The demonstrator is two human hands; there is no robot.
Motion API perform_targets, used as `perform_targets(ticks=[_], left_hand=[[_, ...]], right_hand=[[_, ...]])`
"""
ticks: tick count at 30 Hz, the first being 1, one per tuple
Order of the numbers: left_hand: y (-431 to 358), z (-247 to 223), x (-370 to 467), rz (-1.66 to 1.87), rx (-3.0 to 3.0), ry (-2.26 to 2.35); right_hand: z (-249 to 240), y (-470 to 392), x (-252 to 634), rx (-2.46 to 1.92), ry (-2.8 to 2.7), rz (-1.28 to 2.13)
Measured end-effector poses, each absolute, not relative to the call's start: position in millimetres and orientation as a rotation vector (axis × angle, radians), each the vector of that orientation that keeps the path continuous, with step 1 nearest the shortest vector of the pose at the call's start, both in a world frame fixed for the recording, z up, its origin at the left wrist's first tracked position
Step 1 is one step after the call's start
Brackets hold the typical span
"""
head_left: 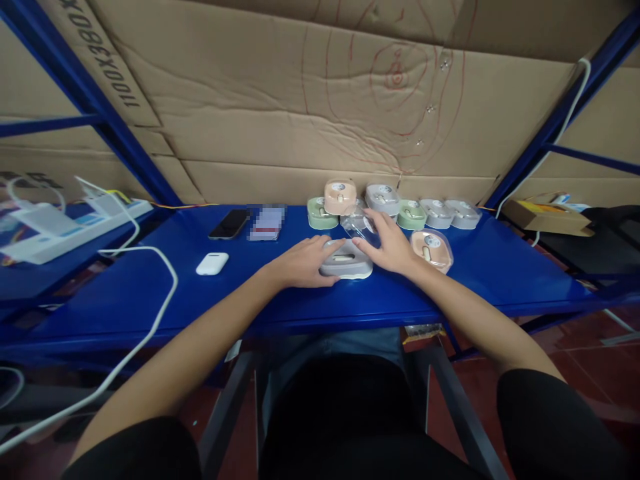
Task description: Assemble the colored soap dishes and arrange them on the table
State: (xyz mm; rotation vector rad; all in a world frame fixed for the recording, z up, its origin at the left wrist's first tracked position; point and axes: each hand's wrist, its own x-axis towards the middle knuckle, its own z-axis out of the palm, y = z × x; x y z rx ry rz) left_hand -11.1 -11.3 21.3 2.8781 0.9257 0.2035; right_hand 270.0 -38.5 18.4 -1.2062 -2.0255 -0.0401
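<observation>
A small grey box (353,265) with a pale rim at its base and a slot in its top sits near the front of the blue table. From its left side my left hand (309,261) grips it, thumb and fingers against its edges. My right hand (390,243) pinches a clear plastic cover (359,225), tilted up just behind the grey box. A round label shows faintly through the cover. Beside my right wrist lies a peach box (434,249) with a clear cover, partly behind the forearm.
Behind my hands stand a green box (320,213), a stacked peach box (341,195) and several grey and green ones. Two phones (229,224) and a white earbud case (212,263) lie left. A white cable (167,273) crosses the table's left side; cardboard (225,100) backs it.
</observation>
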Motion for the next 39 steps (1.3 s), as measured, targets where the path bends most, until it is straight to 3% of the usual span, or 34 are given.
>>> perform_targets(ticks=[13,23,39], left_hand=[[10,-2,-5,0.608,2.352,0.777],[25,2,-25,0.475,2.305,0.848],[24,1,-20,0.573,2.327,0.808]], right_hand=[[33,-51,267,-1.158,-2.119,0.106],[17,-46,254,-1.107,-2.311,0.202],[18,-47,253,-1.096,-2.434,0.131]])
